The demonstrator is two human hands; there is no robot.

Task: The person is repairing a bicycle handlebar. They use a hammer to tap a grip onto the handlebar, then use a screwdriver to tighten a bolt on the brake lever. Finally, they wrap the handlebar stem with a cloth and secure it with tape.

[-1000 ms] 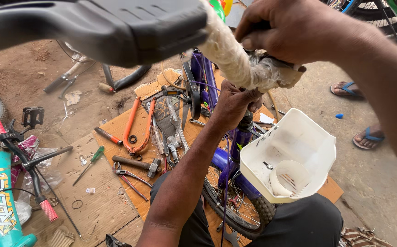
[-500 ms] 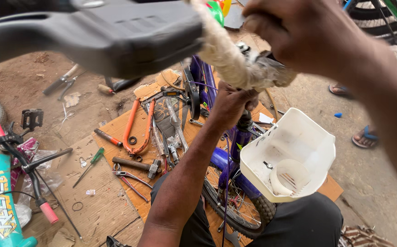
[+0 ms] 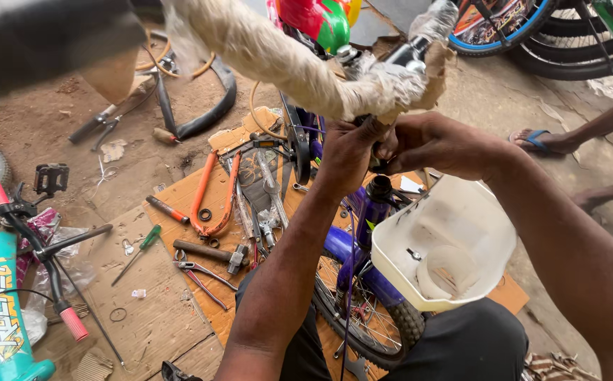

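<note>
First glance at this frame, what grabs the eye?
Centre frame, the left hand and right hand meet under a paper-wrapped handlebar on a purple bike frame. A white basket hangs just right of it. Left of the bike, tools lie on cardboard, notably an orange-handled cutter and a hammer.

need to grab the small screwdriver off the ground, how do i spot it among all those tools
Find the brown cardboard sheet left of the purple bicycle frame. The screwdriver lies by its upper left edge, left of the hammer; it alone has a green handle.
</note>
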